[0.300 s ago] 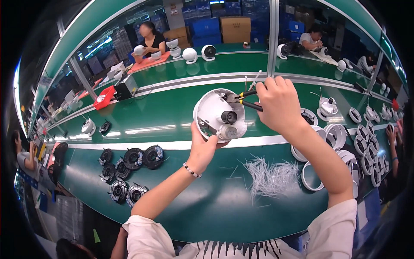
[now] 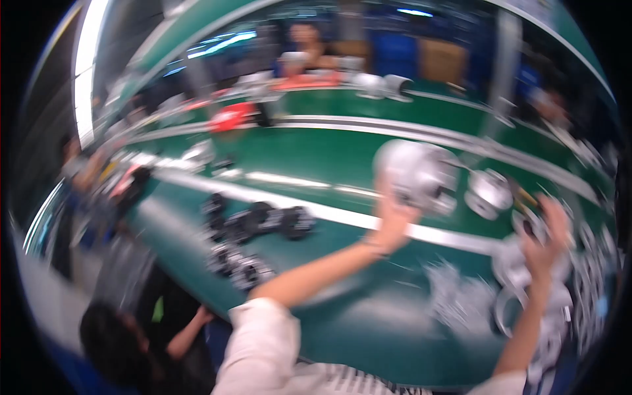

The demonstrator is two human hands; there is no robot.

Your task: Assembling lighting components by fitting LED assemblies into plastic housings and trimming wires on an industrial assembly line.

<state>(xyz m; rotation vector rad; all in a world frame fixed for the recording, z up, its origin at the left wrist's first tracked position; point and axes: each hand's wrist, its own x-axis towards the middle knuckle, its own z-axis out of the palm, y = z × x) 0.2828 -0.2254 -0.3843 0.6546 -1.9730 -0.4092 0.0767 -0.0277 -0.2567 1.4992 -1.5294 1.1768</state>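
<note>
My left hand is closed round the lower left side of a round white camera housing, raised above the green bench. Motion blur hides the housing's inner parts. My right hand is well to the right, low over the white rings. A yellow and dark streak by its fingers looks like the side cutters, still between thumb and fingers, though smeared. Another white camera housing stands on the bench between my hands.
Black round camera parts lie in a group at left. A pile of thin clear strips is near the right forearm, beside white rings. A red bin stands farther back. Other people sit across the bench and at left.
The view has swung left and blurred. My right hand has pulled the side cutters away from the housing, out to the right and down. My left hand keeps hold of the housing.
</note>
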